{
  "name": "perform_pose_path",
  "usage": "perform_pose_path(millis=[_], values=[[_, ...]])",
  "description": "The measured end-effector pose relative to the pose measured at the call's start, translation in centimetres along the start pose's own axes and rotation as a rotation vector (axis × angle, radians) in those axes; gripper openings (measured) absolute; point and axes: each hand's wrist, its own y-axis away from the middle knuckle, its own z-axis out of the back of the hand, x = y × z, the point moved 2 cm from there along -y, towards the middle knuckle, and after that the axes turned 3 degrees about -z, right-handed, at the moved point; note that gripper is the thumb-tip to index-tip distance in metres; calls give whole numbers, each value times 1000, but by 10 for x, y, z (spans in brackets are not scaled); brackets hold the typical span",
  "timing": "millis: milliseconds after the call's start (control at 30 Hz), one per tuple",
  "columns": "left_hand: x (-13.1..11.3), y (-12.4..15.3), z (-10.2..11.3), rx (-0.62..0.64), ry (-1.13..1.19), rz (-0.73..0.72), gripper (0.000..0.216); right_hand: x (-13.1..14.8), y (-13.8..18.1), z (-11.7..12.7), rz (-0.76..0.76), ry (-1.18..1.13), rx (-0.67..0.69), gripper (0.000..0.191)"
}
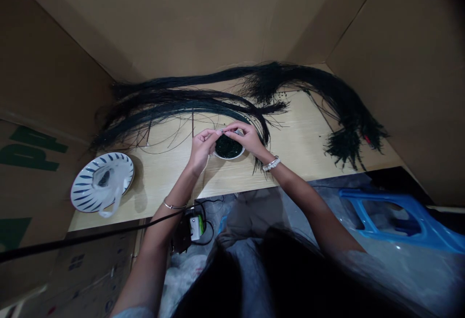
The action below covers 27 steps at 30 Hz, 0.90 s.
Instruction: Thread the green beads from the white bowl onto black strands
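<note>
Threading step: left hand and right hand pinching thin strand over bead bowl. Next probably needs steady bead pickup.

A: Can you read any words here?

B: Only big green letters on the cardboard wall, far out to the left of the hands. They are cut off. One looks like a "P".

A: Any numbers?

B: None that I can read.
</note>
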Motion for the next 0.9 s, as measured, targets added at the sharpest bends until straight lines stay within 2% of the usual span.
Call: perform_pose_path(millis=[700, 900], values=[[0, 0, -1, -8, -25, -48, 40, -3, 0, 0, 20, 26, -10, 16], [0, 0, -1, -5, -28, -55, 37, -2, 1, 2, -31, 41, 10, 16]])
